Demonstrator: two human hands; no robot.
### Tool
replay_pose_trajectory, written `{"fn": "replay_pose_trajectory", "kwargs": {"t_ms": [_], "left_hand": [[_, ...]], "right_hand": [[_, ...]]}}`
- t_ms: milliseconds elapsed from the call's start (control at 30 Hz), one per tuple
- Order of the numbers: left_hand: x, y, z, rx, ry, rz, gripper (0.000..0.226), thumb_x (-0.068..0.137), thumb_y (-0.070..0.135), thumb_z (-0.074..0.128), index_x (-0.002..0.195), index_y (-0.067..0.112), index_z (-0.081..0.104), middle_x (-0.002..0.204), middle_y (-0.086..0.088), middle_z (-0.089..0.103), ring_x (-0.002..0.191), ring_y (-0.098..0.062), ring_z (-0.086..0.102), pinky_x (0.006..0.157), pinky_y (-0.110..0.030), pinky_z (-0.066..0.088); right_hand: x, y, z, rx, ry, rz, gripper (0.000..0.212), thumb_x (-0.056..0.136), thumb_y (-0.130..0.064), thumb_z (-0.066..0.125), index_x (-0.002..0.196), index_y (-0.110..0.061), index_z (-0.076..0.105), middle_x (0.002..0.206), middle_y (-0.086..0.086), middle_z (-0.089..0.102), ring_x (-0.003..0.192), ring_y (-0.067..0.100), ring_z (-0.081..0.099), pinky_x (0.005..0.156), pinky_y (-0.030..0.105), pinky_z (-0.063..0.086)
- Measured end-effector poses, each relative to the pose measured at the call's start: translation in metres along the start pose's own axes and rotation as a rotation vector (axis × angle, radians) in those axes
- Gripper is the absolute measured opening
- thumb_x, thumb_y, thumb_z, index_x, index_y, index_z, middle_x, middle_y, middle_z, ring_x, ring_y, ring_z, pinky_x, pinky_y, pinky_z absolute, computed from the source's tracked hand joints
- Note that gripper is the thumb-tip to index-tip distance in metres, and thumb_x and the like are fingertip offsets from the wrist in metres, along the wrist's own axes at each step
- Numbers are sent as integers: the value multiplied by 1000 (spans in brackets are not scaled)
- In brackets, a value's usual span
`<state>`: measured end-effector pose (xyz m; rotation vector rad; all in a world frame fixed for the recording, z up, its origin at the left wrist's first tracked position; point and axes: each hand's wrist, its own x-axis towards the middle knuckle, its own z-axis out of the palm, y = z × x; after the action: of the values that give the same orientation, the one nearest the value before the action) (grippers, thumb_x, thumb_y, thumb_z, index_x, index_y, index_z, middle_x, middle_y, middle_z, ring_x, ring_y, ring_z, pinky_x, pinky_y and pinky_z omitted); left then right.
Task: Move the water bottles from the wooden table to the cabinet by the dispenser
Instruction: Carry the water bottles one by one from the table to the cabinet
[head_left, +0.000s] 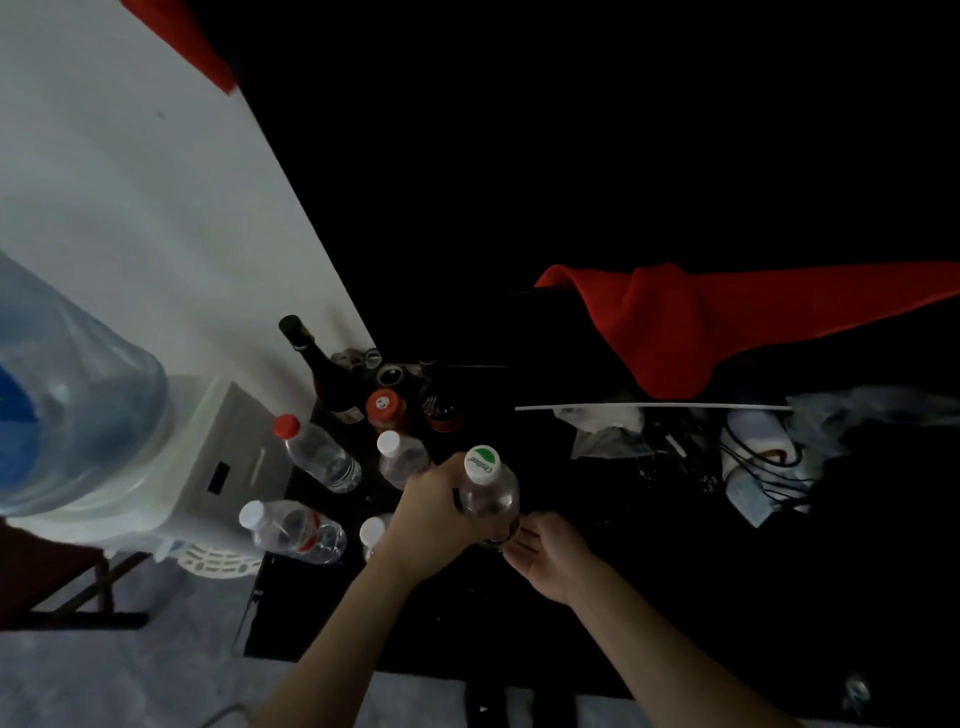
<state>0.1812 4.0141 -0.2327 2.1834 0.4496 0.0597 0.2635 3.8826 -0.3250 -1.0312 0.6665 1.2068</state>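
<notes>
Bottle (488, 493) upright on cabinet (571, 623) | left hand (441, 519) grip wraps its body to steady it | right hand (545, 556) grip spread at base.

clear glossy plastic bottle (488, 493), red cloth (727, 322)

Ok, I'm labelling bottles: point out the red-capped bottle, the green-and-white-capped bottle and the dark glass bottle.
red-capped bottle (287, 425): head view, on its cap.
green-and-white-capped bottle (482, 462): head view, on its cap.
dark glass bottle (321, 365): head view, on its shoulder.

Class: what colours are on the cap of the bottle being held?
White with a green patch, on the cap of the held bottle; head view.
</notes>
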Motion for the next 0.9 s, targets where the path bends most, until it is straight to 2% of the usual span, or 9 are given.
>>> {"fn": "replay_pose_trajectory", "kwargs": {"t_ms": [67, 100, 167, 267, 400, 500, 667, 767, 900], "left_hand": [[10, -11, 3, -28, 3, 0, 36, 68, 47, 80, 95, 36, 58, 79, 30, 68, 78, 13, 64, 65, -3, 42], [15, -17, 6, -43, 1, -4, 40, 67, 50, 78, 98, 34, 59, 79, 27, 68, 79, 13, 64, 66, -3, 41], [24, -28, 12, -66, -10, -21, 45, 66, 45, 81, 105, 30, 64, 85, 23, 69, 84, 13, 64, 68, -3, 42], [34, -41, 21, -82, -16, -42, 55, 67, 35, 88, 116, 28, 66, 95, 23, 70, 91, 16, 64, 73, -3, 45], [43, -51, 33, -79, -11, -36, 57, 70, 38, 87, 122, 28, 66, 108, 14, 74, 101, 0, 69, 86, -26, 57], [49, -56, 41, -90, 8, -37, 55, 72, 40, 85, 122, 27, 66, 108, 12, 75, 100, -2, 70, 86, -32, 58], [62, -63, 52, -71, 17, -36, 56, 74, 38, 87, 124, 26, 66, 112, 10, 74, 103, -7, 70, 87, -35, 58], [68, -67, 57, -81, 25, -42, 56, 75, 37, 88, 125, 24, 66, 113, 10, 75, 104, -7, 70, 88, -34, 58], [73, -68, 64, -89, 24, -54, 52, 74, 38, 86, 120, 21, 68, 109, 6, 75, 101, -12, 71, 85, -35, 58]], "right_hand": [[12, -6, 1, -6, 27, 21, 16, 94, -3, 45, 89, 1, 59, 90, 16, 61, 82, 24, 58, 75, 31, 51], [18, -9, 1, -26, 46, 29, 15, 94, -5, 46, 89, -1, 59, 91, 15, 59, 83, 23, 57, 83, 33, 49], [30, -14, 1, -101, 96, 31, 15, 95, -10, 47, 88, -6, 59, 89, 11, 56, 82, 21, 52, 97, 39, 41], [44, -21, -2, -148, 149, 36, 11, 94, -13, 48, 90, -11, 58, 78, 7, 53, 76, 18, 51, 93, 41, 41], [58, -28, -8, -128, 153, 51, 19, 97, -12, 48, 113, -10, 57, 84, 9, 57, 78, 20, 55, 95, 40, 40], [68, -30, -8, -117, 190, 25, 31, 97, -9, 46, 126, -4, 55, 82, 10, 59, 75, 20, 56, 93, 39, 42], [81, -36, -7, -158, 232, -3, 40, 98, -3, 39, 137, 4, 44, 74, 12, 51, 67, 24, 50, 82, 33, 47], [81, -41, -8, -183, 222, -7, 41, 97, 1, 34, 137, 4, 45, 69, 11, 41, 75, 45, 48, 63, 28, 51], [82, -46, -13, -170, 252, -1, 43, 97, 2, 34, 140, 7, 39, 70, 13, 43, 61, 21, 43, 65, 29, 47]]}}
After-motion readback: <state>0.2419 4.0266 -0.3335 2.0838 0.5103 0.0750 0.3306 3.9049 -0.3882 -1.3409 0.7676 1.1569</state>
